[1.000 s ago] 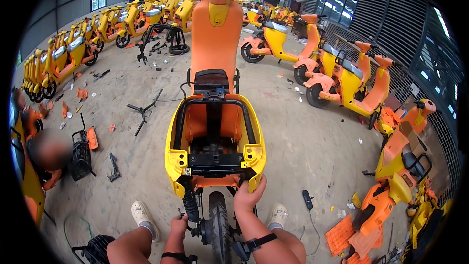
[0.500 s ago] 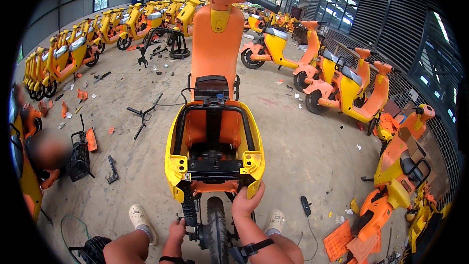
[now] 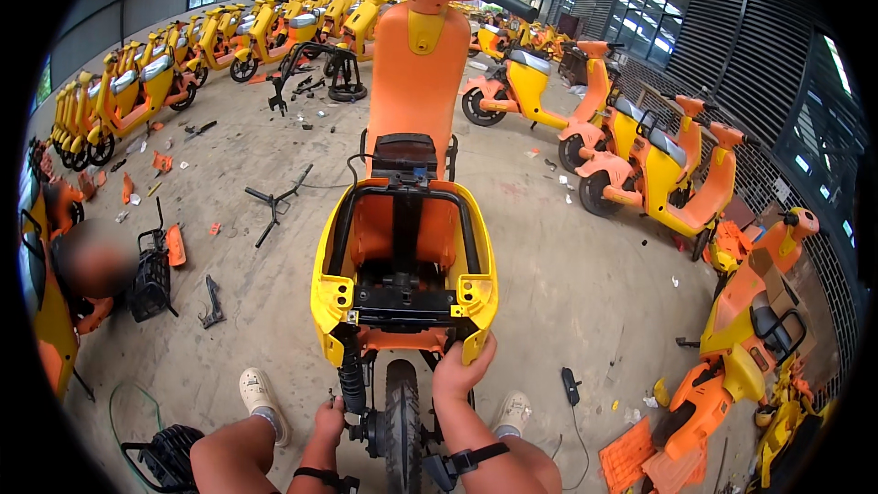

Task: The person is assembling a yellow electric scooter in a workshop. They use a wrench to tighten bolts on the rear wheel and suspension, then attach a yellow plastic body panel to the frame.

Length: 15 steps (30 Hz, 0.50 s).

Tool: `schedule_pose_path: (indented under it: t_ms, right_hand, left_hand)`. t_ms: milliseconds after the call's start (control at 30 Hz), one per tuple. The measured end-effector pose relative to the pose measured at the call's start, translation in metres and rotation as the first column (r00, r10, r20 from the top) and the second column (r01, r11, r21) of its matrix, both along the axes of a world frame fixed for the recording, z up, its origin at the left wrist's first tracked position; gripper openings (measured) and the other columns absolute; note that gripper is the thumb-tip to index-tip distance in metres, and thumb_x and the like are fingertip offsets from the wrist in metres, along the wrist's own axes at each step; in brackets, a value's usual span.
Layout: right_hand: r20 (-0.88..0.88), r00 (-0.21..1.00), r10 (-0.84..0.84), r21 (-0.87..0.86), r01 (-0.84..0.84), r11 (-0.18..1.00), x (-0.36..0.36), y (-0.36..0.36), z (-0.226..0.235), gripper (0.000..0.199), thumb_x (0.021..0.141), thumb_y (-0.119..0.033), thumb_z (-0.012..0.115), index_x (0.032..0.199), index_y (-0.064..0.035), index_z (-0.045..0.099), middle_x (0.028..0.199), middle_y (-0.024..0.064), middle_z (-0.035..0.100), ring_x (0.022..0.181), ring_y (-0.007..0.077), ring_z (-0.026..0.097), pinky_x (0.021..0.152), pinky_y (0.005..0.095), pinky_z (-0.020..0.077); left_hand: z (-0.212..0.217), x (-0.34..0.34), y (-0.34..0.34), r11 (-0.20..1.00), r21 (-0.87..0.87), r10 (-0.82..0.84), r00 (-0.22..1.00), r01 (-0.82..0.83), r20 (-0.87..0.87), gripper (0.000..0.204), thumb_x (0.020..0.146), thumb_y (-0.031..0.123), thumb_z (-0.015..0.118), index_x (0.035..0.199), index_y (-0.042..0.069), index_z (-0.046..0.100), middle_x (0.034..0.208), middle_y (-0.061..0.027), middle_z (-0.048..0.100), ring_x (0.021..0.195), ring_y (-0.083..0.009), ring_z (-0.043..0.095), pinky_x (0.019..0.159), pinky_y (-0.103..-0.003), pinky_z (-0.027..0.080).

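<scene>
A stripped orange and yellow scooter [image 3: 407,220] stands right in front of me, its seat gone and its inner frame exposed. My right hand [image 3: 462,368] grips the lower rear corner of the yellow body shell [image 3: 480,297]. My left hand [image 3: 328,421] is closed around something small beside the black rear shock [image 3: 352,375], close to the rear wheel [image 3: 402,421]; what it holds is too small to tell. My knees and white shoes flank the wheel.
Rows of yellow and orange scooters [image 3: 137,82] line the left and back. More scooters [image 3: 658,165] and loose panels [image 3: 695,421] crowd the right. A person sits at the left by a black basket [image 3: 151,284]. Frame parts [image 3: 274,201] litter the concrete floor.
The view has shifted closer to the scooter's rear. My right hand has slid up from the underside onto the yellow shell's corner. My left hand stays by the shock.
</scene>
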State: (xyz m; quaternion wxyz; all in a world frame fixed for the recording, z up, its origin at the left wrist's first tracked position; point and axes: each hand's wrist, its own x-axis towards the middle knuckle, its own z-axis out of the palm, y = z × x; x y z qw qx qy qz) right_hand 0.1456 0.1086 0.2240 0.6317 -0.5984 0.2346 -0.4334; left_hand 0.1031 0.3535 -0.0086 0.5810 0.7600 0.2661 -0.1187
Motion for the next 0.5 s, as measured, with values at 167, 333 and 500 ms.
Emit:
schedule_pose_path:
  t_ms: [167,333,500]
  right_hand:
    - [-0.033,0.998,-0.062,-0.126,0.057,0.99,0.001,-0.004,-0.005,0.044,0.083,-0.001,0.064,0.125,-0.0019,0.05,0.121,0.0166,0.051,0.115,0.033,0.051,0.101,0.0401,0.0387]
    - [-0.042,0.994,-0.106,-0.155,0.098,0.983,0.001,-0.008,-0.004,0.05,0.075,0.001,0.071,0.122,-0.0036,0.053,0.119,0.0165,0.054,0.113,0.0365,0.051,0.1,0.0422,0.04]
    - [-0.073,0.985,-0.154,-0.282,0.128,0.951,-0.003,-0.002,0.017,0.05,0.074,0.001,0.071,0.12,-0.0039,0.053,0.117,0.0163,0.055,0.112,0.0377,0.052,0.099,0.0443,0.04]
  left_hand:
    - [-0.016,0.002,0.004,0.995,0.075,-0.063,0.998,0.061,0.027,0.041,0.097,0.035,0.057,0.088,-0.004,0.065,0.079,-0.0133,0.066,0.066,-0.0231,0.06,0.064,-0.039,0.047]
    - [0.012,0.003,-0.002,0.991,-0.129,-0.035,0.999,0.029,-0.041,0.038,0.096,0.032,0.06,0.082,-0.003,0.064,0.072,-0.0138,0.063,0.059,-0.0218,0.056,0.059,-0.039,0.045]
    - [-0.008,0.007,0.005,0.997,0.069,-0.047,0.999,0.046,0.015,0.041,0.095,0.034,0.06,0.081,-0.004,0.065,0.071,-0.0125,0.063,0.065,-0.0198,0.058,0.062,-0.037,0.047]
